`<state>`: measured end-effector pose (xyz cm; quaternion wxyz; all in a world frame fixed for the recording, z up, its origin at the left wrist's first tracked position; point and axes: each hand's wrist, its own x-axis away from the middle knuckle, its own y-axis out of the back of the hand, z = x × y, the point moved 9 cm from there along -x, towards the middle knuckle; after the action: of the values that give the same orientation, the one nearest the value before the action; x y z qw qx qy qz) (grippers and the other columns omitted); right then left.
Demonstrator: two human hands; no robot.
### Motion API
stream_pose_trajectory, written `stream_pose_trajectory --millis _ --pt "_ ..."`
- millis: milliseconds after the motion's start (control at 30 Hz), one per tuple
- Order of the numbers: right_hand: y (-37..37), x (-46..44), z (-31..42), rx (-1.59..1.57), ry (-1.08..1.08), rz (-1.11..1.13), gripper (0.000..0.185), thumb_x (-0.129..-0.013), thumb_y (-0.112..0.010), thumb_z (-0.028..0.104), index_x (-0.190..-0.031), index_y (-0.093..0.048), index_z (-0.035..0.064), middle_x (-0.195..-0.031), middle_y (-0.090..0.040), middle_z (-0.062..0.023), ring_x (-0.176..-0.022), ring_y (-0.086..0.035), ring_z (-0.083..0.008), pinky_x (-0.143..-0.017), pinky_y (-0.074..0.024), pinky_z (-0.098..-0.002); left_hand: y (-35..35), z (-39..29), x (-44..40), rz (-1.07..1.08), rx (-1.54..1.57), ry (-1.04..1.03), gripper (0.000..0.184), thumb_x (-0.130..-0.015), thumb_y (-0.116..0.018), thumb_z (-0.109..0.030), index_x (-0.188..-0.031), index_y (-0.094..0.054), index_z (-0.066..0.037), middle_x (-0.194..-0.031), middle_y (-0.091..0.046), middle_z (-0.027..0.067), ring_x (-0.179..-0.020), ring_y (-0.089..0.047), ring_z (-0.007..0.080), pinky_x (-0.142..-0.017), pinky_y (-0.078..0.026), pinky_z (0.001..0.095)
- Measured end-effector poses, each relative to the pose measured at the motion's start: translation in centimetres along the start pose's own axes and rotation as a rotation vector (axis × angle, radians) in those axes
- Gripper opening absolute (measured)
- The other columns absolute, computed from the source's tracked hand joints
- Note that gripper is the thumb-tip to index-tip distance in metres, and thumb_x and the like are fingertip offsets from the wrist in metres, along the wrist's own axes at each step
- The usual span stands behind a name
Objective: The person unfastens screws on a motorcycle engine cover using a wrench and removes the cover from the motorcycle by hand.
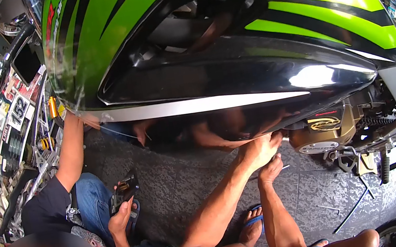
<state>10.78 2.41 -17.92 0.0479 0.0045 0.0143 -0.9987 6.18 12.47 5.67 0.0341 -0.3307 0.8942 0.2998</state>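
Reaching to the lower edge of a green-and-black fairing (210,71), the left hand (259,150) curls its fingers just left of a bronze engine cover (313,138); the right hand (270,168), just nearer, is partly closed by a thin rod (284,167). Whether either grips anything, I cannot tell. Rightward, a long tool (351,211) lies on the floor (306,191); leftward, a co-worker's hand (119,218) holds a dark object (124,191).

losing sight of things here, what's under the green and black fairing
Below the fairing: the left hand, the right hand, a bronze-coloured engine cover and dark floor. Whatever sits behind its panel is covered.
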Motion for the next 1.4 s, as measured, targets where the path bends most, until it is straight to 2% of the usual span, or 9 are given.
stream_pose_trajectory --millis 133,233,600,667,767,867,933,1100,1400 --pt "0.9 0.9 0.0 0.088 0.019 0.007 0.051 -0.097 -0.034 0.03 -0.072 -0.053 -0.0108 -0.063 -0.05 -0.0283 -0.058 -0.042 -0.0411 -0.059 -0.0327 -0.049 -1.0 0.9 0.4 0.073 0.016 0.079 0.027 -0.084 -0.056 -0.006 -0.11 -0.063 -0.004 -0.077 -0.066 0.0111 -0.064 -0.065 0.0235 -0.059 -0.05 0.0346" --pt "-0.1 0.2 1.2 0.176 0.099 -0.004 0.051 -0.096 -0.035 0.029 -0.072 -0.054 -0.0112 -0.07 -0.054 -0.0328 -0.063 -0.048 -0.0459 -0.062 -0.0332 -0.0522 0.5 -0.8 0.5 -0.186 -0.054 -0.152 0.019 -0.08 -0.059 -0.006 -0.098 -0.064 -0.003 -0.079 -0.065 0.0122 -0.063 -0.063 0.0277 -0.059 -0.049 0.0381" --pt "-0.5 -0.1 -0.9 0.067 -0.006 0.117 0.045 -0.096 -0.035 0.026 -0.071 -0.053 -0.0063 -0.064 -0.048 -0.0289 -0.06 -0.042 -0.0464 -0.058 -0.0316 -0.051 0.2 -0.6 0.6 -0.138 -0.039 -0.133 0.012 -0.079 -0.055 0.002 -0.086 -0.064 0.001 -0.067 -0.065 0.0132 -0.053 -0.062 0.0194 -0.048 -0.046 0.033" --pt "0.1 0.2 -0.4 0.286 0.355 -0.18 0.052 -0.096 -0.031 0.028 -0.062 -0.049 -0.0061 -0.055 -0.052 -0.0221 -0.049 -0.042 -0.0285 -0.05 -0.0304 -0.0457 -0.6 0.9 0.5 -0.109 0.135 -0.001 0.017 -0.081 -0.053 0.005 -0.09 -0.067 0.0 -0.069 -0.067 0.0075 -0.058 -0.064 0.0132 -0.054 -0.05 0.0275" --pt "-0.3 -0.7 -0.7 0.219 0.103 0.076 0.045 -0.094 -0.036 0.027 -0.07 -0.055 -0.0067 -0.062 -0.053 -0.0253 -0.06 -0.051 -0.0418 -0.056 -0.0353 -0.0495 -0.7 1.3 0.4 -0.085 0.127 -0.075 0.015 -0.084 -0.057 0.0 -0.094 -0.067 -0.002 -0.067 -0.066 0.0077 -0.055 -0.06 0.0127 -0.053 -0.048 0.0283" --pt "-0.8 1.1 -1.1 0.322 0.522 -0.13 0.043 -0.097 -0.037 0.027 -0.079 -0.058 -0.006 -0.082 -0.056 -0.0307 -0.08 -0.052 -0.043 -0.073 -0.0384 -0.0513 -0.3 0.2 0.8 -0.052 0.104 -0.086 0.014 -0.084 -0.06 -0.004 -0.097 -0.066 -0.004 -0.066 -0.066 0.0097 -0.055 -0.063 0.0156 -0.051 -0.047 0.0303" --pt "-0.6 0.0 0.7 0.233 0.1 0.074 0.045 -0.097 -0.032 0.027 -0.078 -0.06 -0.0023 -0.076 -0.057 -0.0298 -0.075 -0.052 -0.0513 -0.069 -0.0394 -0.0542 -0.3 0.2 0.5 -0.098 0.092 -0.081 0.012 -0.084 -0.06 -0.004 -0.094 -0.066 -0.002 -0.066 -0.066 0.0102 -0.058 -0.065 0.016 -0.052 -0.048 0.0302" --pt "4.0 1.5 -0.1 0.375 -0.103 0.186 0.055 -0.098 -0.032 0.038 -0.073 -0.06 -0.0026 -0.075 -0.059 -0.0302 -0.075 -0.055 -0.0527 -0.067 -0.0387 -0.0577 -0.3 -0.1 0.3 -0.069 0.112 -0.068 0.009 -0.08 -0.061 -0.007 -0.084 -0.064 0.0 -0.058 -0.059 0.0067 -0.049 -0.052 0.0112 -0.049 -0.04 0.0303" --pt "24.1 4.6 -6.0 1.032 -0.431 0.182 0.054 -0.097 -0.031 0.048 -0.091 -0.066 0.0076 -0.087 -0.067 -0.0232 -0.085 -0.063 -0.0449 -0.078 -0.0478 -0.0538 -0.6 -0.7 0.6 -0.064 0.203 -0.079 0.012 -0.082 -0.05 -0.003 -0.09 -0.058 0.001 -0.074 -0.063 0.003 -0.064 -0.058 0.0099 -0.06 -0.046 0.0251"
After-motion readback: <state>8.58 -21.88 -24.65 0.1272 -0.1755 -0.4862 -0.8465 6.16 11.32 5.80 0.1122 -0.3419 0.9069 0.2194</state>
